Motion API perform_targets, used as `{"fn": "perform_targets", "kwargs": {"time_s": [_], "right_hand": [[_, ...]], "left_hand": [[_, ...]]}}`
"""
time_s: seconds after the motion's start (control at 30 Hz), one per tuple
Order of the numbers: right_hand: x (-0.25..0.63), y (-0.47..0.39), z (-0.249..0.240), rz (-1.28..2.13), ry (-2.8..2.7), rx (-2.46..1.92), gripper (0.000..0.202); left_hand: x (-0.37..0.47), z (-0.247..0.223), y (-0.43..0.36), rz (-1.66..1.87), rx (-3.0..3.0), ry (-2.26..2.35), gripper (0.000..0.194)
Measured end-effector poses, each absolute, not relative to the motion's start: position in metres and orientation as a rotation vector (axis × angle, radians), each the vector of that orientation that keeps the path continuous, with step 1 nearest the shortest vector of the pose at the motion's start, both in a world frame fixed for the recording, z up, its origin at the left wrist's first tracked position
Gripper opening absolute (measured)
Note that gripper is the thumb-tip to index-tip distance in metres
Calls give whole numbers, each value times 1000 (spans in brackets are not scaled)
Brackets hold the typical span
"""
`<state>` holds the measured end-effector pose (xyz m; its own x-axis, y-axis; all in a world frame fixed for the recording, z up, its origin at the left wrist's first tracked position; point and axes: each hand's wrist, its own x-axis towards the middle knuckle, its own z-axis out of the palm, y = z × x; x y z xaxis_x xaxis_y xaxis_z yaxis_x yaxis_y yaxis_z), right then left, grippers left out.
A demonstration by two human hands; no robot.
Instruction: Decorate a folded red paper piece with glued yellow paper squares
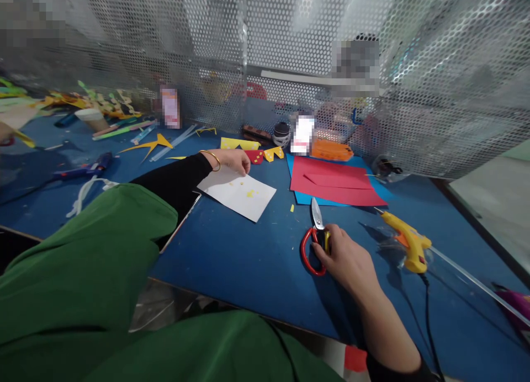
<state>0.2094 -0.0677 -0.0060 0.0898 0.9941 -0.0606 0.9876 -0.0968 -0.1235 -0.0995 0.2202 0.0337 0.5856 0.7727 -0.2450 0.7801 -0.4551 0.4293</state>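
Note:
My left hand (235,161), with a gold bangle at the wrist, is over the back edge of a white sheet of paper (252,202). Its fingers are curled together, and whatever is between them is hidden. Tiny yellow scraps (250,194) lie on the sheet. Just beyond the fingers are a red cut-out strip (255,157) with yellow squares and a yellow cut-out (274,153). My right hand (345,255) is closed around the handle of red-handled scissors (318,216), blades pointing away from me. A bit of yellow shows beside its fingers.
Red sheets (335,178) lie on blue paper (304,198) ahead. To the right is a yellow glue gun (408,241) with a cord. A blue glue gun (89,166), cup (91,118) and orange cut-out (152,144) are leftward. Perforated metal (215,51) screens the back.

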Motion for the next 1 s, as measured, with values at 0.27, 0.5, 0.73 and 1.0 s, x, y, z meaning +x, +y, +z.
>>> {"fn": "perform_targets", "kwargs": {"time_s": [0.27,0.5,0.73,1.0], "right_hand": [[209,-67,-9,184,-2098,-2304,29],[209,-66,-7,172,-2098,-2295,29],[205,-65,-5,110,-2143,-2287,26],[204,-66,-1,86,-2153,-2271,25]], "left_hand": [[-35,34,208,377,2510,1180,22],[83,22,199,349,2509,1158,36],[122,7,205,302,2307,1477,48],[130,6,203,413,1962,1481,31]]}}
